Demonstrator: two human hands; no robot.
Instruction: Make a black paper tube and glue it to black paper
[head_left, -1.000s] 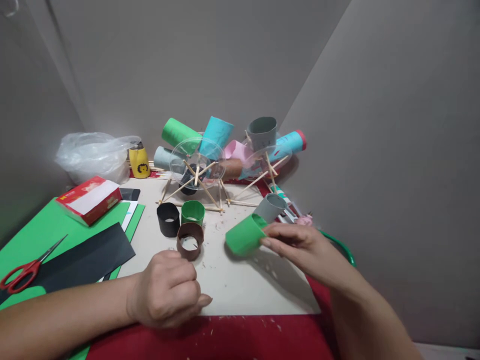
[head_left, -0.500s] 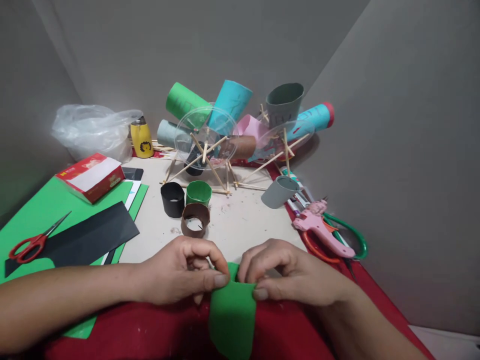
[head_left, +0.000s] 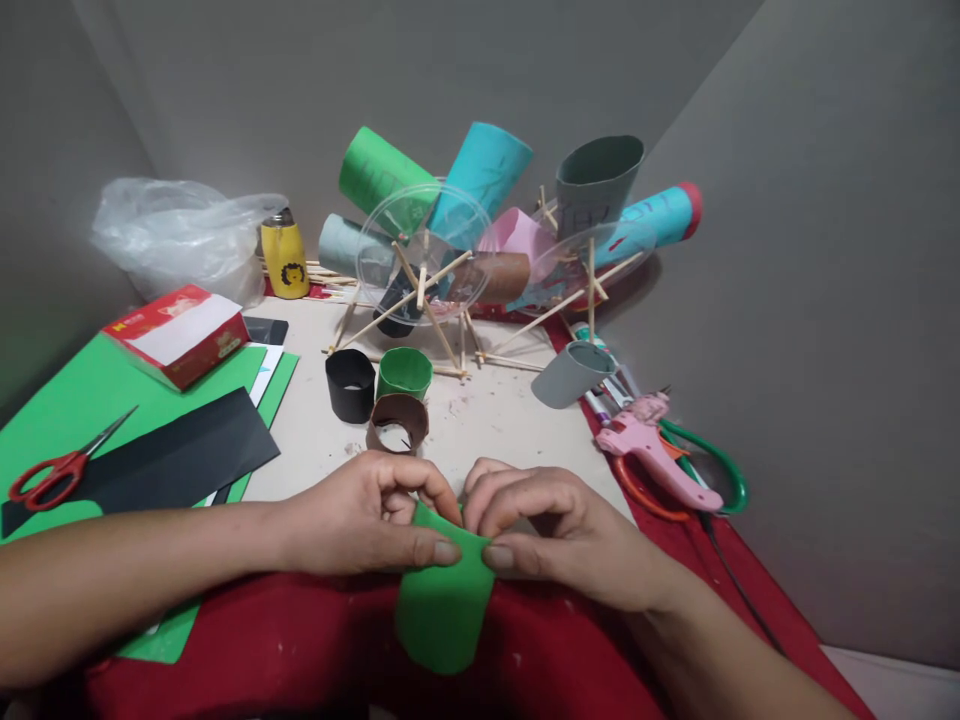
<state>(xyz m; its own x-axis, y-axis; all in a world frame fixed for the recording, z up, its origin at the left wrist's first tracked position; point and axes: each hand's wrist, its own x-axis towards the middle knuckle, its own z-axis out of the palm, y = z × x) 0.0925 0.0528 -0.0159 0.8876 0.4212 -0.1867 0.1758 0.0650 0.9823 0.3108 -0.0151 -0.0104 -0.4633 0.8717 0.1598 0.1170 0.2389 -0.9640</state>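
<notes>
Both hands pinch the top edge of a piece of green craft paper, which hangs curved over the red cloth at the table's near edge. My left hand has its thumb on the near face, with the fingers behind the edge. At the paper's right corner, my right hand grips with thumb and curled fingers. Just beyond the hands stand three short paper tubes: a black tube, a green tube and a brown tube.
Behind stands a stick-framed wheel with clear discs and several coloured tubes. A grey tube and a pink glue gun lie right. Scissors, black paper, a red box and a yellow bottle are left.
The green paper's top edge has gone from folded with a gap to one smooth curve between the hands. My hands have shifted slightly, and the whole view has tilted a little.
</notes>
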